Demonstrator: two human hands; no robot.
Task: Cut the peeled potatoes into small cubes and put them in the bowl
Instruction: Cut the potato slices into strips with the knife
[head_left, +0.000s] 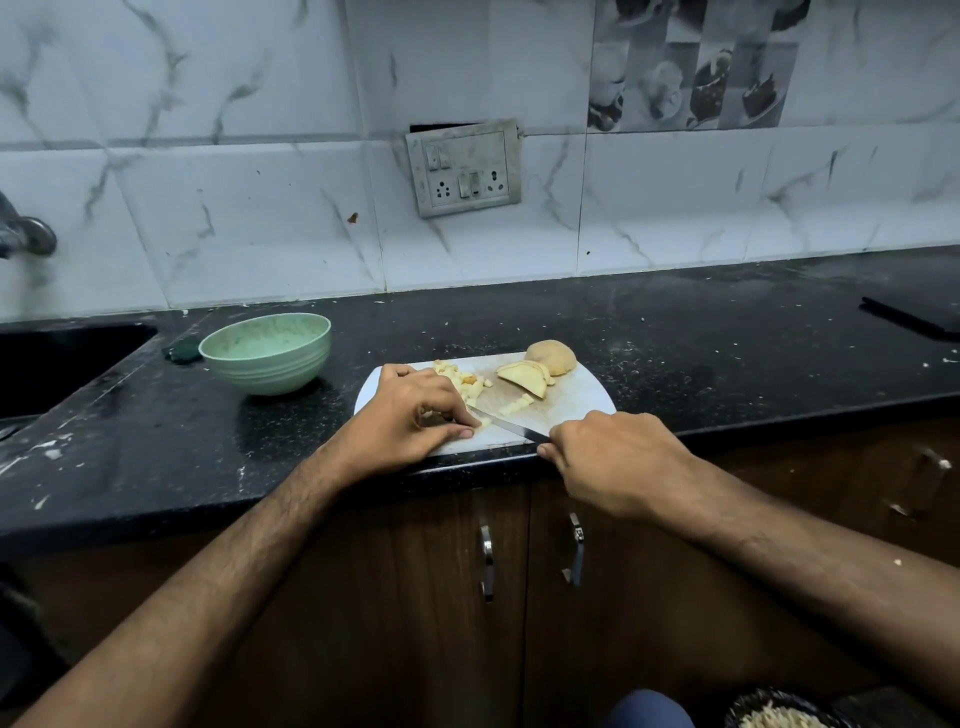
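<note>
Closest to the person, two metal handles (487, 562) sit on the brown cupboard doors under the table. Just above them, the right hand (618, 462) has its grip curled tight around the handle of one knife (506, 424), and the handle is hidden inside the fist. The thin blade points left across the white cutting board (582, 402), and its tip reaches the left hand (410, 415). That hand has its fingers bent down and its grip pressed on a small bit of potato (482, 424) at the near edge of the board; most of that bit is hidden under the fingers. A short row of small potato cubes (517, 405) lies in the middle of the board. A heap of more cubes (462, 380) lies just behind the left hand; they are too many and too small to count. Farther back on the board are some cut potato slices (524, 378) leaning together, and one whole peeled potato (551, 356) touching them from behind. To the left, apart from the board, one green bowl (266, 352) stands on the black table (701, 338). On the tiled wall behind is one switch plate (464, 167).
</note>
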